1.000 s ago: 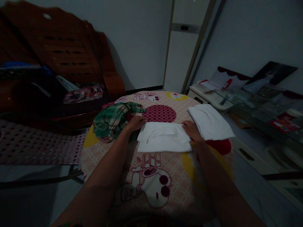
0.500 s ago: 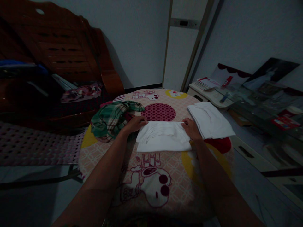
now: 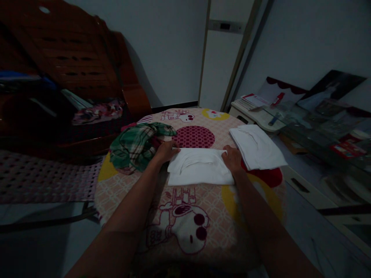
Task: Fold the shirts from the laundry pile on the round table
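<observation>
A folded white cloth [image 3: 199, 168] lies in the middle of a round table covered with a pink cartoon-print cloth [image 3: 185, 220]. My left hand [image 3: 165, 150] pinches the white cloth's far left corner. My right hand [image 3: 232, 158] grips its far right corner, fingers curled on the fabric. A crumpled green plaid garment [image 3: 136, 146] lies just left of my left hand. A second folded white cloth [image 3: 256, 146] rests to the right of my right hand, near the table's edge.
A dark wooden bench [image 3: 66, 73] with a floral cloth [image 3: 97, 112] stands at the back left. A low white cabinet [image 3: 261, 116] with papers and a glass-topped unit [image 3: 324, 135] line the right wall. A white door [image 3: 220, 58] is behind the table.
Both hands have stayed on the white cloth's far corners; the right hand slid slightly inward. The view shifted a little downward.
</observation>
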Demonstrator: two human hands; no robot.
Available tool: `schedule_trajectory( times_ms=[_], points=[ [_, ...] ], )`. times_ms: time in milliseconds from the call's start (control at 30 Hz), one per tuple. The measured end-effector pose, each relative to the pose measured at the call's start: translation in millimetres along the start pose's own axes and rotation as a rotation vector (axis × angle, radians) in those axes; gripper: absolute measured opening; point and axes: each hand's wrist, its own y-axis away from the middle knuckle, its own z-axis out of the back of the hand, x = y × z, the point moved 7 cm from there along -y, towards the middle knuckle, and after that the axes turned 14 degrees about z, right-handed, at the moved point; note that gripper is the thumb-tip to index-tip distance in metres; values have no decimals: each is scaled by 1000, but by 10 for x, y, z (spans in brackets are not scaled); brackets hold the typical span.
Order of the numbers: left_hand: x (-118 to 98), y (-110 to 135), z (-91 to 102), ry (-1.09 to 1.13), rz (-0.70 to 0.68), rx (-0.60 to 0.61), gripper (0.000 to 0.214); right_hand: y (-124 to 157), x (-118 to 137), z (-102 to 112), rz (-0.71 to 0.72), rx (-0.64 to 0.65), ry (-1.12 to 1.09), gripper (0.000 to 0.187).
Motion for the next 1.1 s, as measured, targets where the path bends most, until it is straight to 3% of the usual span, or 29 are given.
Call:
schedule_trajectory(
  times_ms=[233, 433, 567, 667, 800, 867, 967, 1033, 1100],
  points=[
    [80, -40, 11, 13, -27, 133, 23, 35, 23, -35, 36, -29, 44, 30],
    [122, -29, -12, 63, -3, 179, 23, 26, -177, -81, -28, -95, -278, 32],
    [113, 6, -85, 271, 20, 223, 29, 15, -238, -116, -84, -83, -431, 28],
    [156, -11, -127, 332, 106, 177, 28, 10, -230, -72, -120, -99, -414, 18],
    [179, -30, -74, 228, 174, 46, 19, 18, -212, 6, -142, -64, -399, 12],
    [159, -4, -80, 252, 160, 125, 23, 42, -210, 3, -138, 9, -466, 13],
    [103, 84, -112, 331, 106, 336, 26, 111, -212, -3, -138, 81, -623, 18],
    [68, 115, -71, 328, 93, 352, 25, 166, -232, 30, -167, 52, -742, 15],
    [7, 97, -4, 283, 117, 291, 23, 222, -272, 104, -214, -24, -837, 16]
  ],
)
